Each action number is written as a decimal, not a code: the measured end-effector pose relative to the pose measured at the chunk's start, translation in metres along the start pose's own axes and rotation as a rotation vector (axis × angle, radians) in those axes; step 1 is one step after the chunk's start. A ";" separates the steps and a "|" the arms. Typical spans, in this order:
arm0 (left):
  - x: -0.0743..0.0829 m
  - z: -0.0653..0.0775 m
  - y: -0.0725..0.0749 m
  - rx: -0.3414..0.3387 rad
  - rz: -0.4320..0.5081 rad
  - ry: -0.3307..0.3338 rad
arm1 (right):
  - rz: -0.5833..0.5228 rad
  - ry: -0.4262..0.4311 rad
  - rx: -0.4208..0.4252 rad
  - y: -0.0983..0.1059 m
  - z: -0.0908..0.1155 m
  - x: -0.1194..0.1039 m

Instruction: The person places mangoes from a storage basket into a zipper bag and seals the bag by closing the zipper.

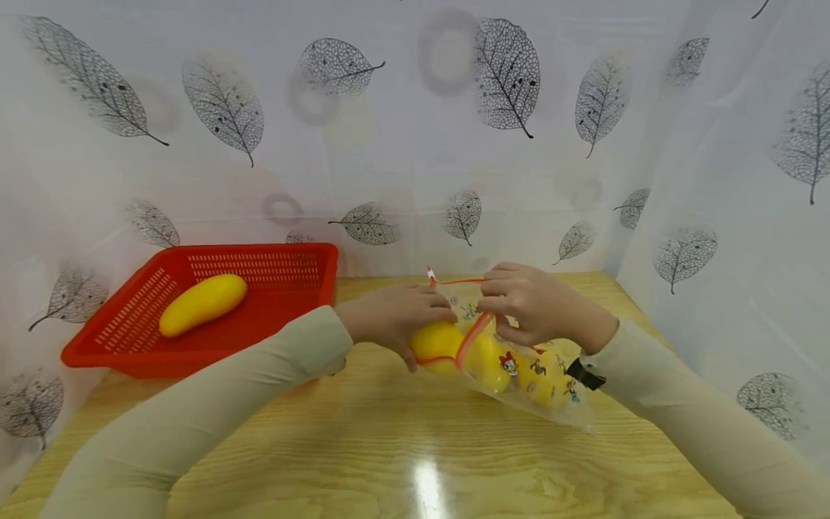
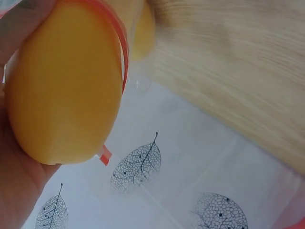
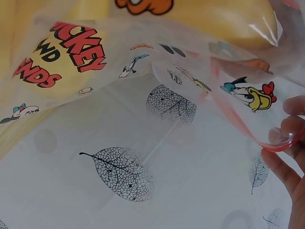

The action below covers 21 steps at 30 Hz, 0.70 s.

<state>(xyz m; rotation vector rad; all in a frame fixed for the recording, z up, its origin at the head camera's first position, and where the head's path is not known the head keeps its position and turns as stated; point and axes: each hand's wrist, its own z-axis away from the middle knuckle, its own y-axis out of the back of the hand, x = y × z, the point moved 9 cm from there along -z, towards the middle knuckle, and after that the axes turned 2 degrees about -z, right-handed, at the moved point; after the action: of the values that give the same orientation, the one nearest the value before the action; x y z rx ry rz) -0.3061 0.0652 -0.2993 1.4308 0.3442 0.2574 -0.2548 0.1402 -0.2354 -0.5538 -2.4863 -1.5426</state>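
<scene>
My left hand [image 1: 395, 317] grips a smooth yellow toy mango [image 1: 436, 339] at the mouth of a clear zip bag [image 1: 509, 364]. The left wrist view shows this mango [image 2: 64, 90] large, with thumb and palm against it and the bag's red strip curving round it. My right hand [image 1: 541, 303] pinches the bag's red edge, and in the right wrist view its fingers [image 3: 281, 169] hold that edge [image 3: 281, 145]. Other yellow pieces [image 1: 547, 375] lie inside the bag, partly hidden by its cartoon print. A red slider [image 1: 431, 274] sits at the strip's far end.
At the left stands a red plastic basket [image 1: 194, 364] with perforated sides. One long yellow toy fruit [image 1: 204, 304] lies in it. The wood-grain table [image 1: 337, 447] runs back to a white leaf-print curtain [image 1: 402, 144], which also hangs at both sides.
</scene>
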 end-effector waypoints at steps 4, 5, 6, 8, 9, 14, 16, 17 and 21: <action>0.003 -0.005 -0.004 -0.017 0.021 -0.021 | 0.004 0.004 -0.007 0.000 0.000 -0.001; 0.003 -0.006 -0.006 -0.021 0.021 -0.025 | 0.005 0.005 -0.009 -0.001 0.000 -0.001; 0.004 -0.007 -0.008 -0.022 0.014 -0.030 | 0.006 0.004 -0.011 -0.001 0.000 -0.001; 0.004 -0.009 -0.011 -0.028 0.008 -0.034 | 0.008 0.003 -0.016 -0.001 0.000 -0.001; 0.005 -0.009 -0.012 -0.026 0.001 -0.040 | 0.008 0.002 -0.016 -0.001 0.000 -0.001; 0.005 -0.009 -0.017 -0.054 -0.004 -0.027 | 0.010 0.001 -0.014 -0.001 0.000 -0.001; 0.004 -0.007 -0.018 -0.071 0.012 -0.011 | 0.013 0.002 -0.012 -0.001 0.000 -0.001; 0.003 -0.006 -0.018 -0.078 0.018 -0.004 | 0.015 0.002 -0.013 -0.001 0.000 -0.001; -0.002 -0.002 -0.017 -0.078 0.050 0.020 | 0.018 -0.002 -0.015 -0.001 -0.001 -0.001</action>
<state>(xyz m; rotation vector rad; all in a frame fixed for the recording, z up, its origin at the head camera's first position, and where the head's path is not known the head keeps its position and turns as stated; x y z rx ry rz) -0.3093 0.0638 -0.3159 1.3621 0.3116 0.3229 -0.2546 0.1390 -0.2361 -0.5778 -2.4665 -1.5556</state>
